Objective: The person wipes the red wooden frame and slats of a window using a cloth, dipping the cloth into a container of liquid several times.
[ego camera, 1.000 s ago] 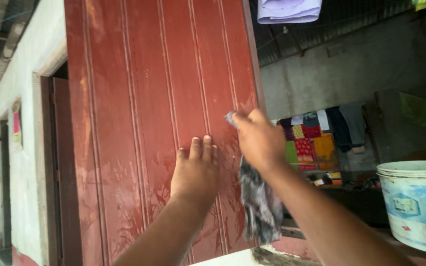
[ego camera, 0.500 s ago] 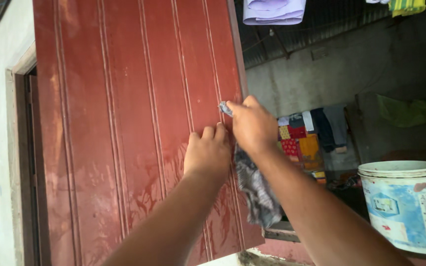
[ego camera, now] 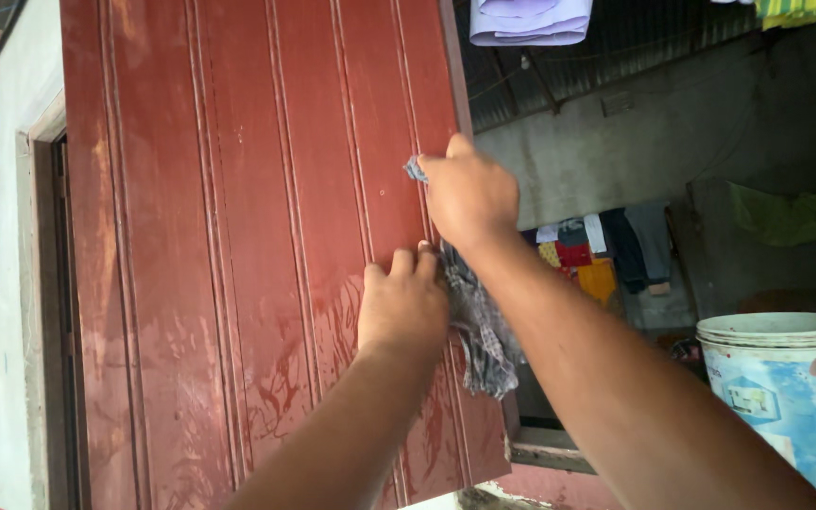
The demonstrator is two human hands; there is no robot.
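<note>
Shutter [ego camera: 238,236], red, wet-streaked low down, fills my view. Left hand [ego camera: 403,304] flat on it, fingers open, holding nothing, bracing the panel. Right hand [ego camera: 465,194] closed on rag [ego camera: 479,326], pressing it near the panel edge; the rest hangs loose. Bucket [ego camera: 786,397] sits well right.

A blue-and-white bucket [ego camera: 786,401] stands right; laundry [ego camera: 606,246] hangs behind.
</note>
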